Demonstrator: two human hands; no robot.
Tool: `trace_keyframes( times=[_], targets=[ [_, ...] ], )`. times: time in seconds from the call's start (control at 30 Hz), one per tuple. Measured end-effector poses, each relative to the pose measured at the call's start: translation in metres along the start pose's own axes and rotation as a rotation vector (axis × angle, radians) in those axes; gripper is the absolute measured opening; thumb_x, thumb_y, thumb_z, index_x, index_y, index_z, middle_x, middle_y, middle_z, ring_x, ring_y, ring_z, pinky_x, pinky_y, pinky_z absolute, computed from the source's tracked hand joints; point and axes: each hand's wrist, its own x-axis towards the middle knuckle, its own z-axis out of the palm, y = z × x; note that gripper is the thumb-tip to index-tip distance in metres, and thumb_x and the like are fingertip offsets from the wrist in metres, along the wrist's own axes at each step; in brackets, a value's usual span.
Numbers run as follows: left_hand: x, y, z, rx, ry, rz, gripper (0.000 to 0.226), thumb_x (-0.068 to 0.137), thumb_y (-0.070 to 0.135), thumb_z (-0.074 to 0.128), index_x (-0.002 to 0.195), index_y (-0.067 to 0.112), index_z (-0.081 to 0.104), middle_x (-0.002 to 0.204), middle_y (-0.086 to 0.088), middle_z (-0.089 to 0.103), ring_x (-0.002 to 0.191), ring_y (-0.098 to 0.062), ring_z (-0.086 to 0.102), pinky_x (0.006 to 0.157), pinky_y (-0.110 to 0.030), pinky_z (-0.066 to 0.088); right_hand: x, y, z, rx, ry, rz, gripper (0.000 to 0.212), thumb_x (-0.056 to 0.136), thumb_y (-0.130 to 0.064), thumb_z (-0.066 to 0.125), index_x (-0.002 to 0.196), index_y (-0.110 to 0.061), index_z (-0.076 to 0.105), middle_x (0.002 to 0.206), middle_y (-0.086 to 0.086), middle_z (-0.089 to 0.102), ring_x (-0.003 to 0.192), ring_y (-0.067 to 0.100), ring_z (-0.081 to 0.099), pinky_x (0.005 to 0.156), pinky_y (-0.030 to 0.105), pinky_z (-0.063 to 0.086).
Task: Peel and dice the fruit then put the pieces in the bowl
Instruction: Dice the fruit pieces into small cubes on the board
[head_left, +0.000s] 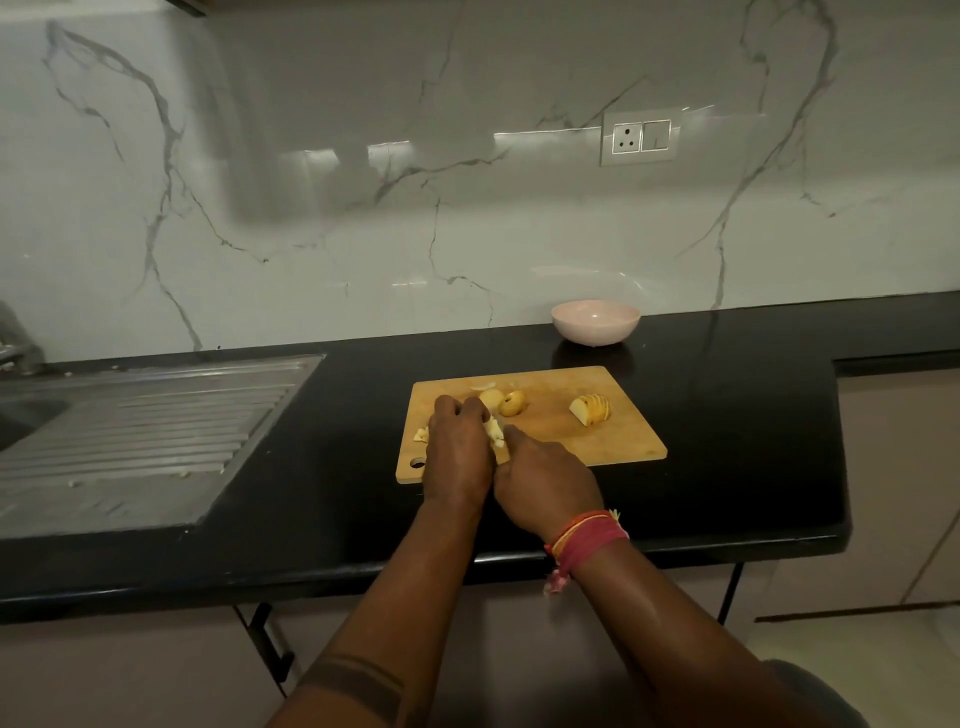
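A person works pale fruit pieces (493, 430) on a rectangular wooden cutting board (561, 431) set on a glossy black countertop (727, 441). The left hand (457, 447) bears down on the pieces at the board's near-left part, fingers bent and bunched together over them. The right hand (545, 480), just beside it, has its fingers curled inward with the forefinger stretched toward the fruit; what it grips is hidden from view. A few small diced bits (421, 434) lie at the board's left edge. Two rounded chunks (504, 402) sit just beyond the hands, and a sliced wedge (589, 409) with yellow skin rests toward the board's right. A smooth, round pink bowl (595, 322) stands behind the board, near the marbled wall. Left of the board, well apart, lies a ribbed steel draining surface (145, 431).
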Motion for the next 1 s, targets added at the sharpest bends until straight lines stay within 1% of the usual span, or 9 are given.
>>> trace_keyframes(
  times=[0.1,0.2,0.3,0.37,0.53,0.67,0.83,0.93,1.0],
  targets=[
    [0.001,0.005,0.000,-0.002,-0.003,0.005,0.029,0.098,0.011,0.060,0.126,0.014,0.060,0.131,-0.008,0.046,0.116,-0.022,0.051,0.090,-0.033,0.053,0.001,0.006,-0.008,0.030,0.003,0.004,0.049,0.096,-0.031,0.043,0.144,-0.038,0.043,0.085,0.000,0.064,0.073,0.019,0.061,0.062,0.033,0.050],
    [-0.002,0.011,-0.001,0.002,0.016,0.061,0.024,0.100,0.023,0.058,0.122,0.019,0.066,0.130,-0.004,0.049,0.119,-0.018,0.046,0.094,-0.033,0.049,0.000,0.014,-0.017,0.052,0.006,0.034,0.052,0.097,-0.030,0.044,0.148,-0.040,0.041,0.086,-0.001,0.063,0.074,0.017,0.061,0.064,0.033,0.053],
    [-0.003,0.012,0.001,0.098,0.008,0.137,0.026,0.099,0.036,0.059,0.121,0.024,0.068,0.129,-0.002,0.050,0.116,-0.020,0.045,0.097,-0.038,0.043,-0.001,0.019,-0.022,0.083,0.033,0.027,0.052,0.097,-0.030,0.046,0.148,-0.040,0.043,0.089,-0.001,0.065,0.075,0.015,0.061,0.067,0.035,0.055],
    [0.000,0.009,0.003,0.171,-0.005,0.135,0.027,0.099,0.038,0.060,0.121,0.025,0.068,0.128,-0.003,0.051,0.116,-0.021,0.046,0.097,-0.039,0.041,-0.001,0.022,-0.024,0.100,0.041,0.027,0.052,0.097,-0.030,0.047,0.149,-0.039,0.042,0.093,0.000,0.067,0.076,0.015,0.061,0.069,0.036,0.056],
    [0.006,0.004,0.006,0.216,0.015,0.095,0.022,0.102,0.034,0.057,0.118,0.024,0.068,0.122,-0.002,0.052,0.111,-0.020,0.046,0.094,-0.037,0.040,-0.003,0.027,-0.023,0.110,0.054,-0.008,0.052,0.099,-0.029,0.047,0.150,-0.039,0.041,0.089,-0.002,0.066,0.073,0.012,0.061,0.064,0.033,0.055],
    [0.012,0.008,0.008,0.232,0.006,0.082,0.019,0.102,0.029,0.057,0.117,0.024,0.066,0.122,-0.004,0.054,0.109,-0.021,0.047,0.094,-0.038,0.041,0.002,0.032,-0.024,0.181,0.100,0.020,0.050,0.098,-0.028,0.047,0.148,-0.039,0.044,0.085,-0.004,0.064,0.069,0.010,0.059,0.059,0.032,0.053],
    [0.018,0.016,0.011,0.189,0.034,0.044,0.026,0.103,0.037,0.053,0.124,0.026,0.064,0.125,-0.001,0.059,0.112,-0.020,0.050,0.096,-0.039,0.040,0.013,0.036,-0.025,0.219,0.112,0.078,0.049,0.099,-0.028,0.047,0.148,-0.034,0.045,0.101,-0.002,0.065,0.078,0.012,0.060,0.066,0.034,0.054],
    [0.029,0.023,0.007,0.163,0.041,0.033,0.029,0.105,0.033,0.050,0.129,0.026,0.065,0.129,-0.001,0.062,0.117,-0.023,0.050,0.097,-0.041,0.037,0.019,0.039,-0.026,0.270,0.118,0.111,0.049,0.099,-0.030,0.047,0.148,-0.034,0.047,0.108,0.000,0.067,0.080,0.013,0.061,0.070,0.034,0.055],
    [0.039,0.030,0.006,0.161,0.001,0.016,0.032,0.103,0.027,0.053,0.133,0.026,0.063,0.131,-0.001,0.064,0.124,-0.026,0.049,0.101,-0.042,0.036,0.024,0.042,-0.026,0.296,0.123,0.142,0.050,0.099,-0.031,0.047,0.148,-0.034,0.046,0.110,0.001,0.067,0.082,0.014,0.062,0.073,0.036,0.056]
  ],
)
